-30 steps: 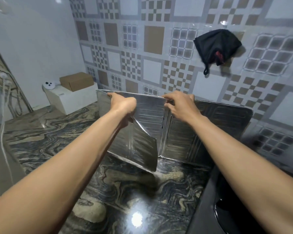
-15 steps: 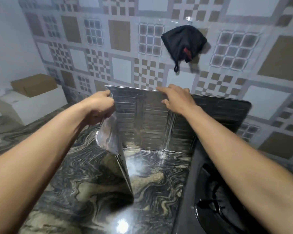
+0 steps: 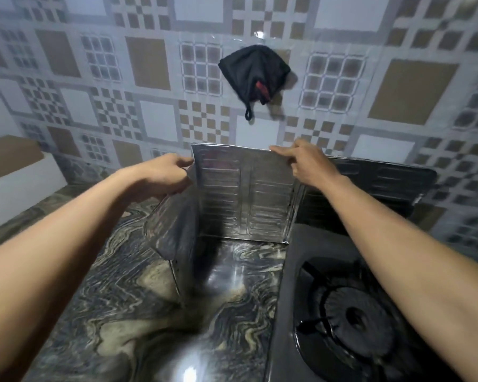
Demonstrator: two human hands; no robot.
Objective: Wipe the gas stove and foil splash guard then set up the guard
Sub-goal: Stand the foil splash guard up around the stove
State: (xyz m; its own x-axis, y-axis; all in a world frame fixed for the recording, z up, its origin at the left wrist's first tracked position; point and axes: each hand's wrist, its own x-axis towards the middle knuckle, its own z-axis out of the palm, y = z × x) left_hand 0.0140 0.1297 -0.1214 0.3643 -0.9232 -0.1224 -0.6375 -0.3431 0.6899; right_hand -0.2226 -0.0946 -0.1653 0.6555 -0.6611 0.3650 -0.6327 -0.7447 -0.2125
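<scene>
The foil splash guard (image 3: pixel 246 194) is silver, embossed with rows of ribbed rectangles; its right panel looks dark grey in shadow. The surface (image 3: pixel 116 312) is black stone swirled with cream and tan veins. The gas stove (image 3: pixel 351 321) is black. The wall tiles (image 3: pixel 149 62) mix white, grey and brown squares, checkerboards and grids. A black cloth (image 3: pixel 253 75) shows a red patch.

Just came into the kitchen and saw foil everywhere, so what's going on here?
A person is setting up a folding foil splash guard on the marble counter beside the gas stove. The left hand grips the top of the side panel, angled out toward the camera; the right hand pinches the top edge of the middle panel, which stands against the tiled wall. A third panel runs behind the stove. A black cloth hangs on the wall.
</scene>
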